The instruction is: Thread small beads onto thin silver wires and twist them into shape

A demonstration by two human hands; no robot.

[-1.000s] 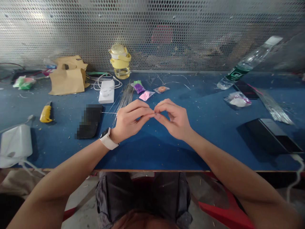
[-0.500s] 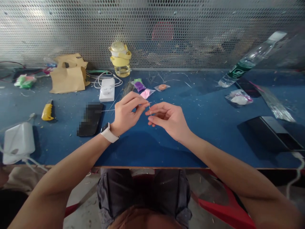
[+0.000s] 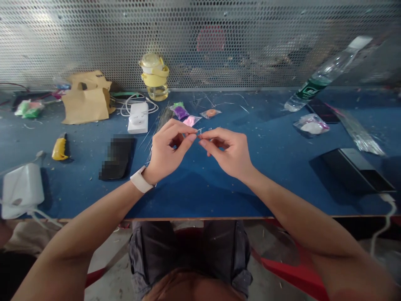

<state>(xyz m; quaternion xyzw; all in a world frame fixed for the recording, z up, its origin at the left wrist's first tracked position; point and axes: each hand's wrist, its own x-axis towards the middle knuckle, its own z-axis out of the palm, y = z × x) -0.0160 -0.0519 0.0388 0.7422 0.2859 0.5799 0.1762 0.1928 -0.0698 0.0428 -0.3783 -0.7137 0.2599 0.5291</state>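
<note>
A thin silvery wire (image 3: 201, 131) shows between my fingertips above the middle of the blue table. My left hand (image 3: 171, 147) pinches it between thumb and index finger, palm turned inward. From the other side my right hand (image 3: 231, 151) pinches the same wire, its fingertips almost touching the left ones. How the wire is bent is too fine to make out. Behind my left hand lies a bundle of thin wires (image 3: 163, 118). Small bags of purple clay (image 3: 181, 112), pink clay (image 3: 189, 121) and orange clay (image 3: 211, 113) lie just beyond the hands.
A black phone (image 3: 118, 156), a yellow cutter (image 3: 59, 148) and a white power strip (image 3: 138, 118) lie leftward. A yellow cup (image 3: 154, 77) stands by the perforated metal panel (image 3: 250, 50). To the right are a leaning water bottle (image 3: 324, 77), a bag of white clay (image 3: 311, 125) and a dark device (image 3: 360, 169).
My right hand has closed into a pinch and its fingertips have come up to my left ones. My left wrist has turned, and the long wire end at its left no longer shows.
</note>
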